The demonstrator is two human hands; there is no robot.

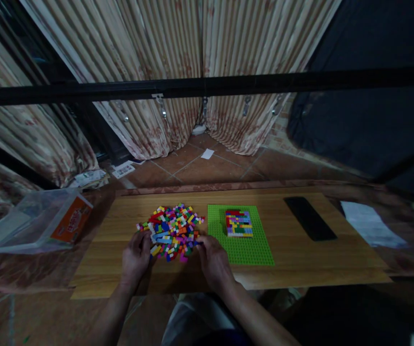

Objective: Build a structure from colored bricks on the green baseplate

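A heap of small multicoloured building bricks [178, 230] lies loose on the wooden table. At its left edge is my left hand [136, 254], fingers curled in against the bricks; what they hold, if anything, is too small to make out. My right hand [216, 262] reaches the heap's lower right side with thumb and fingers pinched together, and a dark blue brick shows at the fingertips. Right of the heap lies a green studded baseplate [244, 252]. A roughly square block of joined, many-coloured bricks [239, 224] stands on its upper part.
The low wooden table [300, 269] carries a black flat slab [309, 218] on the right. A clear plastic box [30, 221] with an orange label stands left of the table. A white paper [370, 223] lies off the right end. Behind, a dark rail [192, 86] crosses before striped curtains.
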